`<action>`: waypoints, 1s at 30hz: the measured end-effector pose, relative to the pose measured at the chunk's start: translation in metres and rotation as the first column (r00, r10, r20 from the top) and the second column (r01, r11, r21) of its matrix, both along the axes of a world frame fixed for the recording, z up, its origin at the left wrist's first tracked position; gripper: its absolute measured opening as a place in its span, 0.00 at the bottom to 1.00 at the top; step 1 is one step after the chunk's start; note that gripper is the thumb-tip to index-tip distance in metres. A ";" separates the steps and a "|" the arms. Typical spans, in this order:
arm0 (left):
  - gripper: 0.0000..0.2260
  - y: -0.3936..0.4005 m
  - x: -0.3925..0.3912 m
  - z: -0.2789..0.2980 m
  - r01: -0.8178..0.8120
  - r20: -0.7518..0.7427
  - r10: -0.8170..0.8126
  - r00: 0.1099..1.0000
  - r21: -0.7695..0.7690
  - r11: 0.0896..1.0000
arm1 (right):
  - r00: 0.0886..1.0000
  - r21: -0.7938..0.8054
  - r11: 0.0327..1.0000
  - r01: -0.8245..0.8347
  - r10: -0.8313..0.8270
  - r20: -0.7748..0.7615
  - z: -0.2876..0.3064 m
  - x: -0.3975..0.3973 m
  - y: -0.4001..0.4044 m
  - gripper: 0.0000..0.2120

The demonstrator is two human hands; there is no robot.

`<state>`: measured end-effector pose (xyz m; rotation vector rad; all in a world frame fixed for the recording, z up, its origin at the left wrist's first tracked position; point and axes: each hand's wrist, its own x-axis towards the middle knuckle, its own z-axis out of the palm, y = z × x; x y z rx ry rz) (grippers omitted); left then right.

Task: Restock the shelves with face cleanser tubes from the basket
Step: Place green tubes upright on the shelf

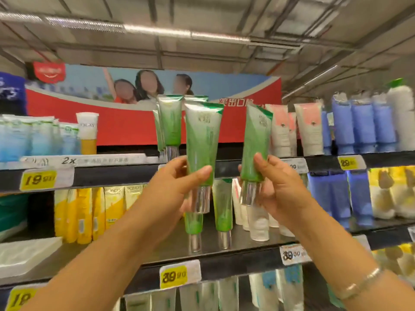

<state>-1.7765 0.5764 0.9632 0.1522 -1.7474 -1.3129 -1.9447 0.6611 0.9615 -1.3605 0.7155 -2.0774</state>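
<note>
My left hand [177, 176] grips a green face cleanser tube [202, 140] with a silver cap, held upright in front of the top shelf [134, 173]. My right hand [278, 182] holds a second green tube [254, 142] the same way, slightly to the right. Behind them, green tubes [169, 124] stand on the top shelf. Two more green tubes [222, 209] stand cap-down on the middle shelf [224, 250], below my hands. No basket is in view.
Pink-and-white tubes [307, 129] and blue tubes [363, 126] fill the top shelf to the right. Blue-white tubes [33, 140] stand at the left. Yellow tubes [89, 212] line the middle shelf's left. Yellow price tags [173, 276] hang on the shelf edges.
</note>
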 end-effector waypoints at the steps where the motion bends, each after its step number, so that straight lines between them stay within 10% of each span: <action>1: 0.12 -0.002 -0.009 0.013 -0.026 -0.027 0.025 0.999 -0.011 1.000 | 1.000 -0.025 1.000 0.004 -0.004 -0.007 0.011 -0.007 -0.003 0.14; 17: 0.10 -0.037 -0.135 0.076 -0.500 -0.041 0.503 0.863 -0.203 0.842 | 0.892 -0.042 0.926 0.375 -0.373 -0.255 0.091 -0.098 -0.068 0.15; 30: 0.27 -0.054 -0.148 0.077 -0.607 0.051 0.634 0.772 -0.237 0.759 | 0.837 0.027 0.902 0.431 -0.388 -0.386 0.084 -0.109 -0.097 0.19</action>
